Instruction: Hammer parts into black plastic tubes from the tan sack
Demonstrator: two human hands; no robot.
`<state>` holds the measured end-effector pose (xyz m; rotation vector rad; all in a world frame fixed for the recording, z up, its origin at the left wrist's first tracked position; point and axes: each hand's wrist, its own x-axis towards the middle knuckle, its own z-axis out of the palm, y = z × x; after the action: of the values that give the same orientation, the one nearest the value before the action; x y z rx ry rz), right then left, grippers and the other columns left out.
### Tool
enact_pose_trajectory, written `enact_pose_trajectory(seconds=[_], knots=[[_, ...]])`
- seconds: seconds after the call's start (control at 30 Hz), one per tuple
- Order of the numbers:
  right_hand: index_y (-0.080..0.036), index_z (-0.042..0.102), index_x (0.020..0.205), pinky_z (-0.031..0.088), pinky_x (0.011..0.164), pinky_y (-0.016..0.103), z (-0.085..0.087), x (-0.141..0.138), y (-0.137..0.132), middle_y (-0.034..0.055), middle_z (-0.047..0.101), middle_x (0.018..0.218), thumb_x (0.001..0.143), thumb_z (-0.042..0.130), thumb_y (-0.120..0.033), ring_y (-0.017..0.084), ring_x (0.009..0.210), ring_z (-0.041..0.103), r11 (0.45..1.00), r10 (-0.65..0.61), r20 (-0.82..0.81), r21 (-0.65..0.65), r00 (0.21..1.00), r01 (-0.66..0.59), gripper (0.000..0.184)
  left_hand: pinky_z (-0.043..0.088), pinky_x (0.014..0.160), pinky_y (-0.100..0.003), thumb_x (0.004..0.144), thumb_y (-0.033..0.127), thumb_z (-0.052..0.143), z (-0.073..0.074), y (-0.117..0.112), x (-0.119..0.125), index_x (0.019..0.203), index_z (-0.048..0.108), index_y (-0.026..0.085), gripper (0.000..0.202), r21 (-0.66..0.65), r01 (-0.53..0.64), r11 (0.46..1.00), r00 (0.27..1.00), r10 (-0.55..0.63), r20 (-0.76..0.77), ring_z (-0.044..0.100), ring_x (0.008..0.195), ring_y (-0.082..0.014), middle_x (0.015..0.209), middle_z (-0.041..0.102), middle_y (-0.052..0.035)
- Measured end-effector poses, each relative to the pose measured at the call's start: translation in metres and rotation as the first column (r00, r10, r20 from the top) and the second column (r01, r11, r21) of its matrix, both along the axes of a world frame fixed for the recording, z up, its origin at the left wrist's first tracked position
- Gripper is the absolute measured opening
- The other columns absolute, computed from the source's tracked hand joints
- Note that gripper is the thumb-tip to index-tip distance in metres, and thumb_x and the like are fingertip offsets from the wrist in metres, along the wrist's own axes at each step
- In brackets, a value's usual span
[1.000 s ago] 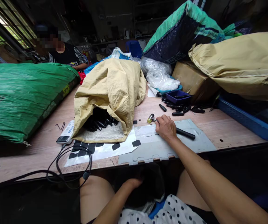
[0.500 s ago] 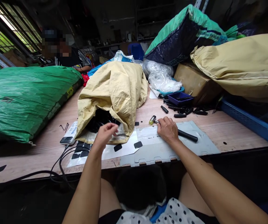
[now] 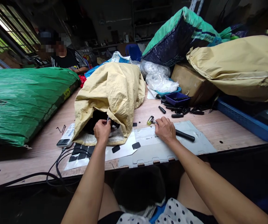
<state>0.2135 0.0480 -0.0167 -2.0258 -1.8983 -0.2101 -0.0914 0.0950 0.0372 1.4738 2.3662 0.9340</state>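
My left hand (image 3: 102, 130) is at the mouth of a beige woven sack (image 3: 115, 84), fingers pinched together. A small greyish bit shows at its fingertips; I cannot tell what it is. Inside the sack's dark opening lie black pieces, mostly hidden in shadow. My right hand (image 3: 165, 130) closes around the shaft of a small hammer (image 3: 185, 135), which has a metal-and-yellow head pointing left and a black handle pointing right. Under hammer and hand lies a grey sheet (image 3: 202, 144) at the table's front edge.
Black handle-like pieces (image 3: 177, 115) lie around a purple tray (image 3: 177, 99). At the right stand a blue basket (image 3: 241, 119) and a cardboard box (image 3: 192, 82). A green sack (image 3: 28, 102), a white power strip (image 3: 66, 137) and cables (image 3: 54, 174) are at the left. A person (image 3: 69, 59) sits behind.
My left hand has moved forward to the sack's opening, and its fingers have come together in a pinch. My right hand still holds the hammer. The whole view has shifted slightly.
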Motion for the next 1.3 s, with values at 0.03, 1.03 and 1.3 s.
enact_pose_trajectory(seconds=[0.03, 1.03, 1.3], knots=[[-0.02, 0.07, 0.111, 0.034, 0.082, 0.036, 0.001, 0.0, 0.0, 0.0105, 0.063, 0.11, 0.097, 0.053, -0.028, 0.025, 0.104, 0.051, 1.0, -0.003, 0.0, -0.003, 1.0, 0.003, 0.023, 0.05, 0.079, -0.033, 0.089, 0.041, 0.066, 0.0, -0.013, 0.002, 0.098, 0.072, 0.02, 0.023, 0.047, -0.028, 0.998, 1.0, 0.028, 0.011, 0.07, 0.09, -0.0258, 0.096, 0.077, -0.0092], [-0.02, 0.071, 0.114, 0.035, 0.084, 0.035, -0.002, 0.0, -0.002, 0.011, 0.063, 0.11, 0.097, 0.052, -0.028, 0.026, 0.104, 0.051, 1.0, 0.005, -0.014, 0.015, 1.0, -0.005, 0.026, 0.046, 0.085, -0.035, 0.085, 0.024, 0.078, -0.05, -0.051, 0.094, 0.096, 0.068, 0.024, 0.015, 0.123, 0.742, 0.658, 0.662, -0.75, 0.019, 0.058, 0.095, -0.022, 0.098, 0.066, -0.0021], [-0.022, 0.073, 0.114, 0.042, 0.086, 0.034, 0.015, 0.013, 0.002, 0.0095, 0.067, 0.108, 0.098, 0.051, -0.028, 0.024, 0.103, 0.057, 0.997, 0.046, -0.119, -0.058, 0.992, -0.053, 0.028, 0.045, 0.089, -0.034, 0.083, 0.026, 0.078, -0.049, -0.05, 0.094, 0.099, 0.071, 0.025, 0.017, 0.065, 0.749, 0.659, 0.657, -0.752, 0.049, 0.057, 0.097, -0.0211, 0.098, 0.065, -0.0006]])
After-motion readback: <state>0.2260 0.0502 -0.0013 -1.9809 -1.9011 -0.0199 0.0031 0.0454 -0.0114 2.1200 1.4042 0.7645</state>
